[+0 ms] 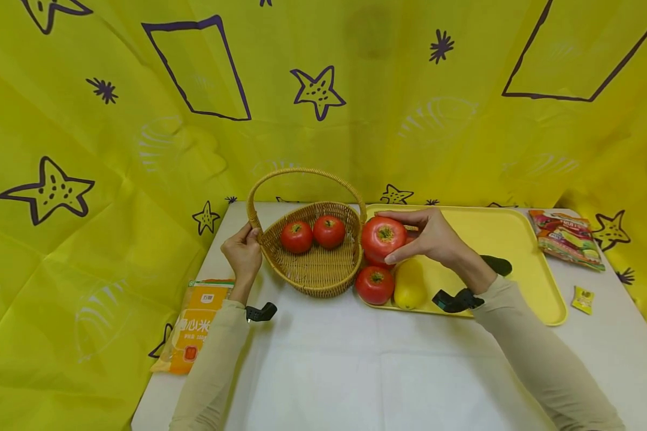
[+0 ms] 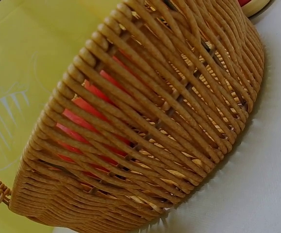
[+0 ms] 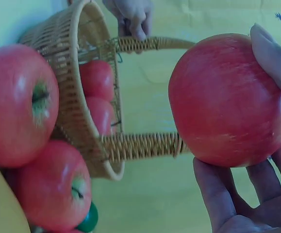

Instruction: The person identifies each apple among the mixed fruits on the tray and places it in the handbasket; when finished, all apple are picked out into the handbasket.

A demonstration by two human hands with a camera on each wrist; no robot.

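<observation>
My left hand (image 1: 244, 254) grips the foot of the handle on a woven basket (image 1: 323, 291), at its left side. Two red apples (image 1: 296, 237) lie inside, towards the back; through the weave, red apple skin (image 2: 89, 111) shows in the left wrist view. My right hand (image 1: 437, 239) holds another red apple (image 3: 227, 102) between thumb and fingers, raised just right of the basket by the handle's right foot. Below it, a red apple (image 1: 374, 285) sits at the left end of a yellow tray (image 1: 539, 293), with a second apple (image 3: 55, 187) beside it, mostly covered in the head view.
A yellow fruit (image 1: 410, 284) lies on the tray, and a dark green item (image 1: 497, 264) is partly behind my right wrist. Snack bags flank the work: an orange one (image 1: 194, 326) at left, a red one (image 1: 566, 238) and a small yellow packet (image 1: 583, 299) at right.
</observation>
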